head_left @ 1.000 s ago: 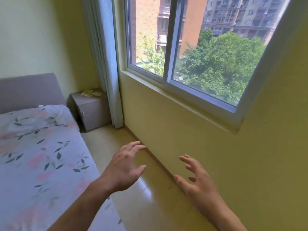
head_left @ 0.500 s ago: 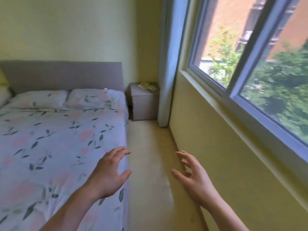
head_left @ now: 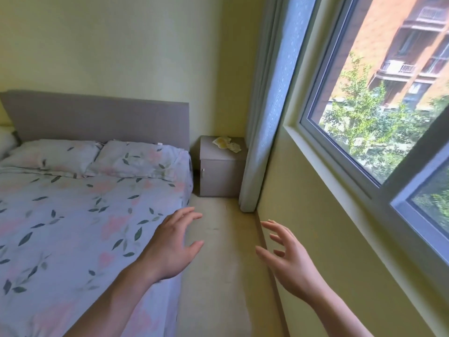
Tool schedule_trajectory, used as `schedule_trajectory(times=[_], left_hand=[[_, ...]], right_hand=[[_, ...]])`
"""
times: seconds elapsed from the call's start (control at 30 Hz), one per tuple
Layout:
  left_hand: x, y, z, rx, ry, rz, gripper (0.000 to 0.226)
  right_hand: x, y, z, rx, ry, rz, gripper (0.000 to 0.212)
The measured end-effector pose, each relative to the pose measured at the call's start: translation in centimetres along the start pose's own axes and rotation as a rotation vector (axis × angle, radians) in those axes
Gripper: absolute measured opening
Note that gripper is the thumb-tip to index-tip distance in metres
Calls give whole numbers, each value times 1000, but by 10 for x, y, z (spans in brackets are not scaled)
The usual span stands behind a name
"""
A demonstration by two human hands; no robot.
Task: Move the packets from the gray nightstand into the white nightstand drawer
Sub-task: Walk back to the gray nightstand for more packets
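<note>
- So we're standing in the strip of floor between the bed and the window wall, looking toward the gray nightstand in the far corner.
- The gray nightstand sits right beside the bed's headboard on one side, and the pale curtain hangs just past it on the other.
- The packets are lying on top of the gray nightstand, a small yellowish-white cluster toward the back and curtain side. Too small for us to count them or read anything.
- There's a little knob on the front of the gray nightstand, on the edge closest to the bed, and the front looks closed.
- Our left hand is up in the air well short of the gray nightstand, over the bed's edge, fingers spread and loose, nothing in it.
- Our right hand is also well short of the gray nightstand, close to the wall under the window, fingers fanned out and slightly bent, holding nothing either.
- Two floral pillows lie against the headboard, next to the gray nightstand.
</note>
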State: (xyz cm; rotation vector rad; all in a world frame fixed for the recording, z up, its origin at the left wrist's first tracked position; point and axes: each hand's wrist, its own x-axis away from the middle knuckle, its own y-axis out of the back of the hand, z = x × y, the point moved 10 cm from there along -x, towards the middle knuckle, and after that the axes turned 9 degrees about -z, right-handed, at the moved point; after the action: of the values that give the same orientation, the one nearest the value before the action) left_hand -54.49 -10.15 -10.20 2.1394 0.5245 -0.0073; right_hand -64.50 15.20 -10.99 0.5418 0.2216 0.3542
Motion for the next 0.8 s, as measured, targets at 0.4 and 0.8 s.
schedule_trajectory(times=[0.4,0.8], left_hand=[[-262,-70,-13,-26,-49,32,54],[-440,-90,81,-94,219,-5,51]], right_hand=[[-260,1,-56,-60,13,-2,51],[-526,-71,-66,-49,108,231,55]])
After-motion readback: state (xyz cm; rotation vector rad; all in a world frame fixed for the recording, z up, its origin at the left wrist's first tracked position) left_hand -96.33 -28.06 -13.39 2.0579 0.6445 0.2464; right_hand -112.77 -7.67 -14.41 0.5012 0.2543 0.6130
